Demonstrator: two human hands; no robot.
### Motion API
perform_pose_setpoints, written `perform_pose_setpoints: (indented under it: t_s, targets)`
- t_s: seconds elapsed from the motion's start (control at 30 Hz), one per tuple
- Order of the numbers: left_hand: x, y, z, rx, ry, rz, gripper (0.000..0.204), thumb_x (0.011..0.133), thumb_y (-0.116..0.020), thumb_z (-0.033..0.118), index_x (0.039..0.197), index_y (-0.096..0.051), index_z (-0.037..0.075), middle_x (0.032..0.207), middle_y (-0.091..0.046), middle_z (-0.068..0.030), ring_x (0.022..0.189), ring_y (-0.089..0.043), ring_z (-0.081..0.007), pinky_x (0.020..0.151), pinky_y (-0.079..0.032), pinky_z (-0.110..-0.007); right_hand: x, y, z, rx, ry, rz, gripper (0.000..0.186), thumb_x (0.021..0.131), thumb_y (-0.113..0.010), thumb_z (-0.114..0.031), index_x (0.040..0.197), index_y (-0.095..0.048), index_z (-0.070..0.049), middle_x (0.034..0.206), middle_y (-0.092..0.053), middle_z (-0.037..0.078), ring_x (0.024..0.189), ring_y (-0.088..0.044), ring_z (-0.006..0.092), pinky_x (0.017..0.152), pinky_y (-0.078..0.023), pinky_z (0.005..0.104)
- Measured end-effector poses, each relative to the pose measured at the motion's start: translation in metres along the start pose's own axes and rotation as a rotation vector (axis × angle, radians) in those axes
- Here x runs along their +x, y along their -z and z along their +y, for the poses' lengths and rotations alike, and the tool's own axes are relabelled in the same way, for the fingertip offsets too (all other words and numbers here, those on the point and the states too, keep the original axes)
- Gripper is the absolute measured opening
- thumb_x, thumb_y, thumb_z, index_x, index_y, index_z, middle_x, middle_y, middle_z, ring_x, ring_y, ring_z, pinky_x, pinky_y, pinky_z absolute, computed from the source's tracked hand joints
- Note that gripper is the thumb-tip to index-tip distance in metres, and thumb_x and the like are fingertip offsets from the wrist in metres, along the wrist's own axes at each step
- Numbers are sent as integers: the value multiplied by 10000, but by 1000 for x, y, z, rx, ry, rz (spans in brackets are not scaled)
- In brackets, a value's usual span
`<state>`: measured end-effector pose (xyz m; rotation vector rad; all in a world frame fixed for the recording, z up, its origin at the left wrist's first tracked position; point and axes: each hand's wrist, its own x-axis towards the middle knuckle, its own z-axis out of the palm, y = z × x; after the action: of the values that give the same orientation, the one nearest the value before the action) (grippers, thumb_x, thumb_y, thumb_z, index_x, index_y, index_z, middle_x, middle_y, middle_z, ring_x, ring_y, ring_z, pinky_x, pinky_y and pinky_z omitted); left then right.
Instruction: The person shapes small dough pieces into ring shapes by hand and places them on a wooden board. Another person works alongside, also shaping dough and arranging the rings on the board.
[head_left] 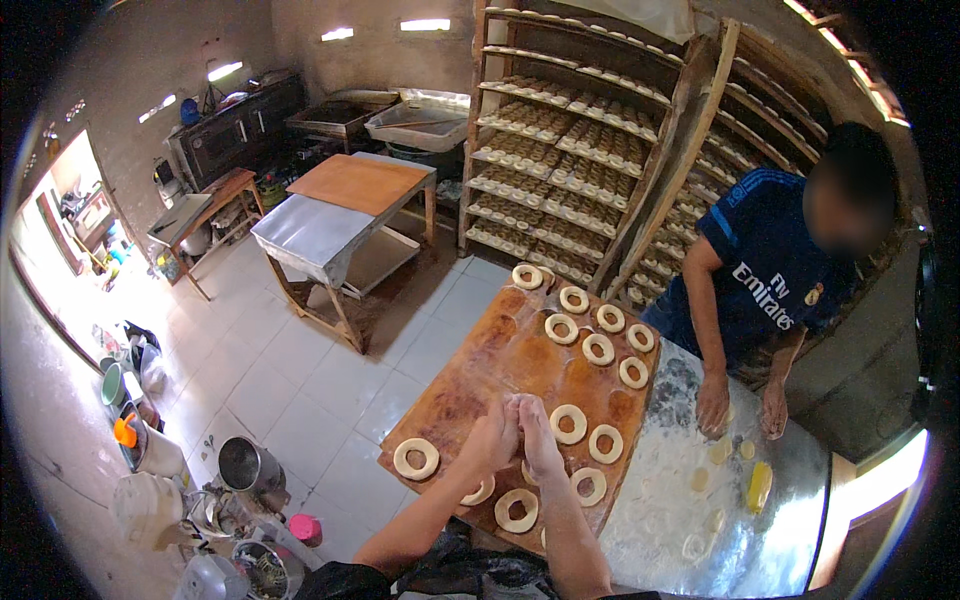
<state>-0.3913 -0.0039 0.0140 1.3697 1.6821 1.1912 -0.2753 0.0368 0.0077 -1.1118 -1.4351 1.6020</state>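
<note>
My left hand (pixel 492 436) and my right hand (pixel 540 440) meet over a brown wooden board (pixel 470 375), fingers closed and pressed together. Whatever lies between them, if anything, is hidden. Just right of my right hand rests a pale dough ring (pixel 568 424). Closer to me lie another dough ring (pixel 516 510) and one partly covered by my left forearm. A separate dough ring (pixel 415 458) sits at the board's left corner. Several more dough rings (pixel 598 349) are spread over the far right part of the board.
A floury metal table (pixel 650 520) adjoins the board's right side, with small dough pieces and a yellow object (pixel 759 487). A co-worker's hands (pixel 713 403) work there. Beyond stand racks (pixel 570 95) of dough rings and a low table (pixel 310 235). Pots (pixel 250 465) are at left.
</note>
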Motion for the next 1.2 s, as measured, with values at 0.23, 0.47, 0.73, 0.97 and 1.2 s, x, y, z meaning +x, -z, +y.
perform_pose_setpoints:
  t_s: [0.23, 0.47, 0.73, 0.97, 1.2]
  targets:
    - [29, 30, -35, 660, 245, 52, 690, 962, -542, 503, 1460, -363, 60, 1215, -589, -263, 1128, -585, -446, 922, -431, -608, 4, 3, -12, -851, 130, 289, 814, 941, -625, -440, 1560, -191, -137, 1435, -419, 277, 1281, -437, 485, 1128, -289, 552]
    - [-13, 11, -58, 918, -70, -29, 715, 828, -734, 227, 1459, -415, 120, 1222, -555, -219, 1136, -555, -390, 910, -443, -576, -15, -9, 31, -1393, 158, 148, 949, 823, -709, -409, 1586, -198, -170, 1344, -457, 212, 1308, -413, 421, 1160, -153, 669]
    - [-14, -20, -46, 859, -189, 339, 708, 849, -679, 45, 1483, -366, 95, 1287, -521, -246, 1213, -502, -412, 968, -420, -554, -128, 162, 30, -788, 192, 548, 573, 911, -634, -311, 1419, -462, -110, 1301, -574, 211, 1266, -491, 400, 1062, -373, 518]
    - [-65, -161, 46, 233, -277, 76, 522, 838, -558, -78, 1347, -477, 11, 1169, -534, -232, 1058, -538, -388, 893, -443, -471, -286, 410, 109, -983, -256, 1219, 245, 868, -682, -223, 1055, -701, -66, 873, -699, 183, 836, -675, 365, 759, -537, 437]
    - [-122, -350, 93, -38, 16, -665, 355, 919, -644, 197, 1258, -616, 97, 863, -723, -171, 790, -731, -281, 725, -557, -398, -267, 462, 84, -712, -286, 520, 401, 800, -806, -255, 1067, -614, -26, 1078, -654, 169, 999, -636, 366, 886, -509, 440]
